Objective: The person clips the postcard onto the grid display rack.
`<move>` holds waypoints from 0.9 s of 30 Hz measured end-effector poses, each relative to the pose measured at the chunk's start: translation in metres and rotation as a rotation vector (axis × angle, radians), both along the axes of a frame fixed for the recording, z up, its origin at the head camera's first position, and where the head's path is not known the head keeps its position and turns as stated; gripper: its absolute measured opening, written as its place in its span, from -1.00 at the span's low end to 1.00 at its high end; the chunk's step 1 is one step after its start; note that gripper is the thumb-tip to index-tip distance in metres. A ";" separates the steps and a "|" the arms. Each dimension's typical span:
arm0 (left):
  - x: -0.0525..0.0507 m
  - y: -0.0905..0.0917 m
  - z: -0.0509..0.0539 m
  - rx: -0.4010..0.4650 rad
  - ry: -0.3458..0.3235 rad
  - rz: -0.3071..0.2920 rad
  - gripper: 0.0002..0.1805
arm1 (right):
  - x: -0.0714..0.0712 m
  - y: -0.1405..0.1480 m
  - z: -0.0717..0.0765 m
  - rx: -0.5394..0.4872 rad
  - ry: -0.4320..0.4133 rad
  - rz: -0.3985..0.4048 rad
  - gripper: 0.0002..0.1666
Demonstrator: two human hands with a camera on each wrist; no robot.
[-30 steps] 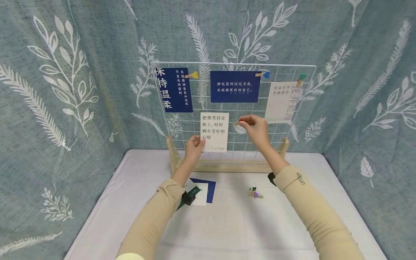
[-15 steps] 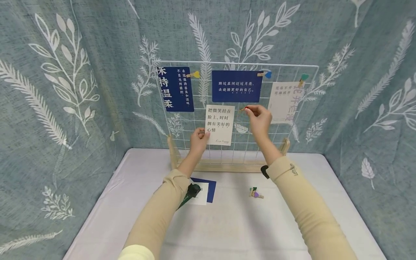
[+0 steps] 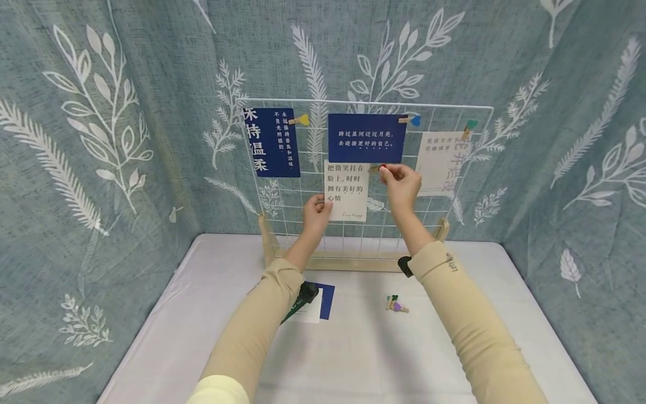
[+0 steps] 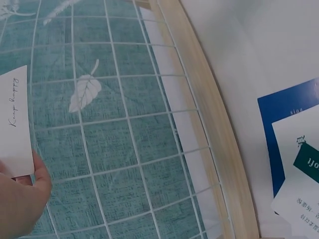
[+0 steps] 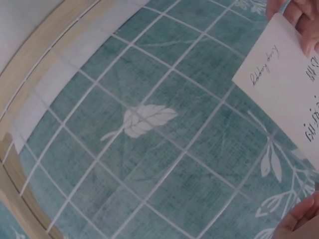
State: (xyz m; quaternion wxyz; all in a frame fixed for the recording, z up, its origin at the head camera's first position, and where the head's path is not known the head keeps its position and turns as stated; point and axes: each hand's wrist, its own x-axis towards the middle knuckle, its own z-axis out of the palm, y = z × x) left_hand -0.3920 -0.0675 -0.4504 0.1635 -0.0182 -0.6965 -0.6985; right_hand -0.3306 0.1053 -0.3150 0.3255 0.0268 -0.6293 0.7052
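My left hand (image 3: 317,216) pinches a white card (image 3: 347,205) by its lower left edge, holding it upright against the white wire grid (image 3: 398,227). The card bears dark printed characters and the words "Keep happy", readable in the left wrist view. My right hand (image 3: 405,188) pinches a small wooden clothespin (image 3: 375,169) with a red end, just at the card's upper right edge. Whether the clothespin bites the card or a wire is too small to tell. In the right wrist view the card (image 5: 279,79) shows with the left fingers on it.
A blue card (image 3: 365,137) hangs right above, under a blue-heart clothespin (image 3: 415,120). Another blue card (image 3: 275,143) hangs left, a white card (image 3: 436,163) right. Loose cards (image 3: 325,303) lie on the table, left of several clothespins (image 3: 396,304). A wooden base (image 3: 353,264) carries the grid.
The left hand has raised the white card and shifted it right, to just below the middle blue card. The right hand has moved up with the clothespin to the card's upper right edge.
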 end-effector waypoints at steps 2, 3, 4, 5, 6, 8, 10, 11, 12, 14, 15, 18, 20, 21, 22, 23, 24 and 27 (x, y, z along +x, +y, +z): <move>-0.009 0.003 -0.005 -0.004 -0.011 0.016 -0.95 | 0.000 -0.001 0.001 -0.019 0.002 0.006 -0.87; -0.016 0.004 -0.010 -0.016 -0.020 0.028 -0.95 | 0.000 -0.001 0.002 -0.026 0.002 0.007 -0.88; -0.025 0.003 -0.017 -0.023 -0.030 0.028 -0.93 | 0.000 -0.001 0.003 -0.032 0.003 0.008 -0.89; -0.034 0.002 -0.025 -0.022 -0.039 0.020 -0.92 | 0.000 -0.001 0.004 -0.033 0.004 0.007 -0.90; -0.044 0.001 -0.033 -0.025 -0.051 0.016 -0.91 | 0.000 -0.001 0.004 -0.037 0.006 0.008 -0.90; -0.070 -0.004 -0.059 -0.023 -0.041 0.007 -0.90 | 0.000 -0.001 0.005 -0.054 0.009 0.019 -0.91; -0.090 -0.008 -0.078 -0.021 -0.037 -0.002 -0.87 | 0.000 0.000 0.005 -0.056 0.007 0.039 -0.89; -0.098 -0.010 -0.087 -0.019 -0.023 -0.009 -0.85 | 0.000 0.000 0.005 -0.053 0.002 0.051 -0.89; -0.106 -0.011 -0.094 -0.025 -0.003 -0.012 -0.81 | 0.000 0.000 0.004 -0.054 -0.003 0.060 -0.88; -0.116 -0.012 -0.103 -0.025 0.010 -0.016 -0.77 | 0.000 0.000 0.004 -0.042 -0.016 0.074 -0.88; -0.119 -0.012 -0.105 -0.032 0.008 -0.014 -0.76 | 0.000 0.000 0.004 -0.033 -0.022 0.075 -0.87; -0.105 -0.011 -0.095 -0.042 0.000 -0.021 -0.75 | 0.000 0.001 0.005 -0.015 -0.040 0.072 -0.84; -0.095 -0.009 -0.088 -0.053 -0.016 -0.013 -0.79 | -0.001 0.001 0.005 -0.001 -0.051 0.069 -0.81; -0.087 -0.008 -0.082 -0.061 -0.017 -0.007 -0.80 | 0.000 0.001 0.005 -0.001 -0.059 0.069 -0.80; -0.077 -0.006 -0.074 -0.064 -0.010 0.000 -0.82 | 0.000 0.001 0.005 0.003 -0.067 0.069 -0.79; -0.079 -0.006 -0.075 -0.074 -0.018 0.013 -0.84 | 0.000 0.001 0.004 0.006 -0.076 0.072 -0.78; -0.056 -0.002 -0.054 -0.085 -0.042 0.027 -0.87 | 0.001 0.001 0.004 0.008 -0.087 0.075 -0.78; -0.020 0.004 -0.020 -0.075 -0.017 0.046 -0.92 | 0.002 0.002 0.002 -0.001 -0.113 0.084 -0.77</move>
